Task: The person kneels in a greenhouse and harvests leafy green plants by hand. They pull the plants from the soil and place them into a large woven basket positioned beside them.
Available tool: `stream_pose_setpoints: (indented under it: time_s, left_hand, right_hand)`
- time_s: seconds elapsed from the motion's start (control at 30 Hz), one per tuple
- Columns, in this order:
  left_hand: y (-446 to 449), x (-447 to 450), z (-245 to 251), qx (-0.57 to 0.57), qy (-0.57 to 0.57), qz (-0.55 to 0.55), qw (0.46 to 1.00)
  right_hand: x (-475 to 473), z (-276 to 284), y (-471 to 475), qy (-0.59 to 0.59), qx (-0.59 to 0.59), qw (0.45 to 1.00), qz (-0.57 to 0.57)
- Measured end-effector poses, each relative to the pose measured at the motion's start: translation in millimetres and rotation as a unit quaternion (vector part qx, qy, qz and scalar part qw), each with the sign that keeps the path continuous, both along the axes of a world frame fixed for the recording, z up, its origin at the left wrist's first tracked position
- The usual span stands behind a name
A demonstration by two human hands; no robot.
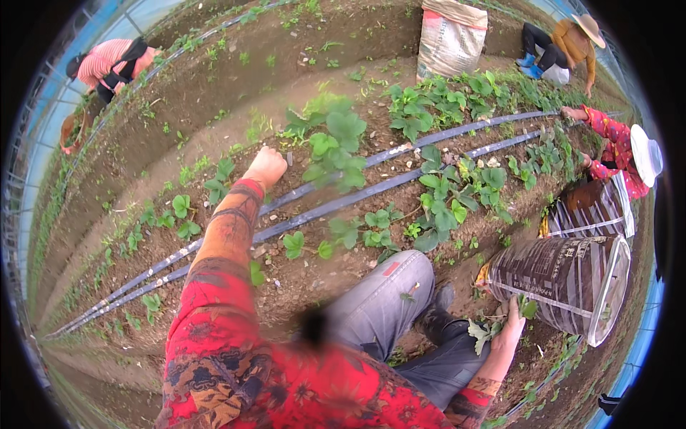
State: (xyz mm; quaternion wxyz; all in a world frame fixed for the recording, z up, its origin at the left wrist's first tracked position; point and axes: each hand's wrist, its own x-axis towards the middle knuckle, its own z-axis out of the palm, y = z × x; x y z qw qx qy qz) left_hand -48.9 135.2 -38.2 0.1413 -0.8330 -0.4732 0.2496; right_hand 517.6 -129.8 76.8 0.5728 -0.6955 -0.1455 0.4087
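Note:
Fingers curled, my left hand [266,167] is over the soil bed, just left of a strawberry plant [337,142] with motion-blurred leaves. Its fingertips are hidden, and no stem can be made out in it. Low on the right, my right hand [509,327] grips a few picked strawberry leaves [484,333], close to the side of a dark printed plastic sack [557,284] that lies with its mouth facing right. More strawberry plants [442,201] grow to the right along the bed, and small seedlings [293,245] stand in front of my knees.
Two drip hoses [343,201] run along the bed. A pale woven sack [450,40] stands beyond it. At the right, a co-worker in a red patterned top [611,128] reaches into the plants near another dark sack [587,209]. Other workers bend or crouch at upper left [110,61] and upper right [573,40].

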Motion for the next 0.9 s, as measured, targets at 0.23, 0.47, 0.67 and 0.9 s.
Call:
stream_pose_setpoints:
  time_s: [0.23, 0.47, 0.67, 0.9]
  left_hand:
    - [-22.1, 39.7, 17.0, -0.016, -0.139, 0.204, 0.969]
    - [-127.4, 236.9, 81.8, -0.164, -0.712, 0.188, 0.657]
    - [-175.9, 362.8, 94.1, -0.104, -0.729, -0.100, 0.670]
    - [-104.3, 208.9, 63.8, 0.107, -0.685, 0.162, 0.702]
  right_hand:
    - [3.5, -2.8, -7.8, 0.023, 0.040, 0.999, 0.010]
    - [-7.0, -21.4, 1.8, -0.032, -0.002, 0.997, 0.070]
    - [-87.1, -12.0, 37.5, 0.081, 0.022, 0.996, 0.027]
    - [-58.6, 1.3, 37.5, 0.190, 0.092, 0.977, 0.006]
